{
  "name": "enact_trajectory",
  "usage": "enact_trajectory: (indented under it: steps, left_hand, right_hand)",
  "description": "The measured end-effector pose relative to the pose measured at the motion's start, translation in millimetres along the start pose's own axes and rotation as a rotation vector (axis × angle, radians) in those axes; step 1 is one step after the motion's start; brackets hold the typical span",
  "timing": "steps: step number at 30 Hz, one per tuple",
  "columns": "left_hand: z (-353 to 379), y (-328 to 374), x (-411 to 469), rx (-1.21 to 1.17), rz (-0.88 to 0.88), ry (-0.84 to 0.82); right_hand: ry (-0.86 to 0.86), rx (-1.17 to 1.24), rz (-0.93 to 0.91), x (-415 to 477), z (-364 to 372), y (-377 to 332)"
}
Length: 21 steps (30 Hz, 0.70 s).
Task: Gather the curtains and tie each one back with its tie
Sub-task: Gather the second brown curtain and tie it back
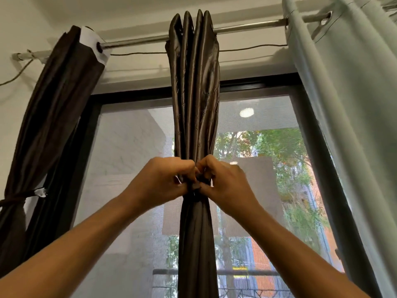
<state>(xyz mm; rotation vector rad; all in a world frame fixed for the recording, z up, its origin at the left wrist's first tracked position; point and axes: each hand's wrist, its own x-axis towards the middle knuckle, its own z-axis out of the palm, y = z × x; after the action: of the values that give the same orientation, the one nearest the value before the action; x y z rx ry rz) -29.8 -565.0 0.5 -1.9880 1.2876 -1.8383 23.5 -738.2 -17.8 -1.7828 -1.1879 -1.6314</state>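
Observation:
A shiny dark brown curtain (194, 93) hangs gathered into a narrow bundle at the middle of the window. A dark tie (198, 182) cinches it at its waist. My left hand (165, 179) pinches the tie from the left and my right hand (225, 181) pinches it from the right, knuckles nearly touching in front of the bundle. The fingers hide most of the tie. A second dark brown curtain (53, 117) hangs at the left, bound by its tie (19, 197).
A pale green curtain (352, 100) hangs loose at the right on the metal rod (247, 25). Behind the curtains is a dark-framed window (129, 168) with a mesh screen. A thin cord (137, 53) runs below the rod.

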Motion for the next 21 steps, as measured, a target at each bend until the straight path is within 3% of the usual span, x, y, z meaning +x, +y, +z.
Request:
enact_trajectory:
  steps: [2, 5, 7, 9, 16, 21]
  left_hand:
    - [3, 7, -4, 0.176, 0.13, -0.004]
    - [5, 14, -11, 0.335, 0.284, -0.037]
    - [5, 15, -15, 0.393, 0.332, -0.019]
    - [5, 16, -16, 0.434, 0.366, 0.011]
    - [13, 20, -13, 0.532, 0.446, 0.029]
    - [15, 24, -12, 0.465, 0.369, 0.045]
  right_hand:
    - [-0.075, 0.12, 0.057, 0, -6, 2]
    - [-0.389, 0.426, 0.213, 4, -19, 10]
    - [-0.559, 0.663, 0.347, 6, -28, 16]
    - [-0.631, 0.736, 0.454, 8, -34, 22]
    - [-0.65, 0.595, 0.598, 26, -33, 10]
    - [-0.469, 0.991, 0.757, 15, -24, 12]
